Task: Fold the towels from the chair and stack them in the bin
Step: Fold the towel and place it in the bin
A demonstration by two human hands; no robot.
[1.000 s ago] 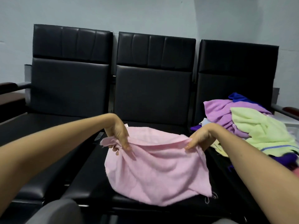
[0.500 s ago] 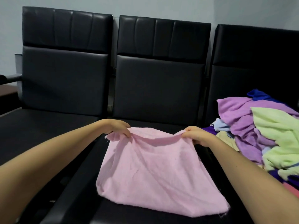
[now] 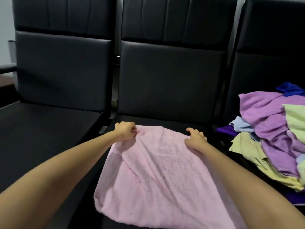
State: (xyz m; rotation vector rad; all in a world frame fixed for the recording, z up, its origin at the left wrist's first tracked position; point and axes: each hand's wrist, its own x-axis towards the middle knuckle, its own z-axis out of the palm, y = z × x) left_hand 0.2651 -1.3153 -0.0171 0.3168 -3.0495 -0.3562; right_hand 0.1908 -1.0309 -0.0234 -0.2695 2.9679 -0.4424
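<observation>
A pink towel [image 3: 158, 176] lies spread over the seat of the middle black chair [image 3: 171, 80], its near edge hanging toward me. My left hand [image 3: 125, 132] pinches the towel's far left corner. My right hand [image 3: 195, 138] grips the far right corner, fingers curled into the cloth. Both hands sit low on the seat near the backrest. A heap of unfolded towels [image 3: 270, 138], purple, pale green, yellow, light blue and dark blue, rests on the right chair. No bin is in view.
The left chair [image 3: 62, 71] has a bare black seat, with an armrest [image 3: 6, 68] at its far left. A narrow gap runs between the chair seats. A pale wall shows at the upper left.
Both hands carried the towel's top edge forward and down onto the middle seat, so the towel now lies flatter. The view has tilted lower and moved closer to the chairs.
</observation>
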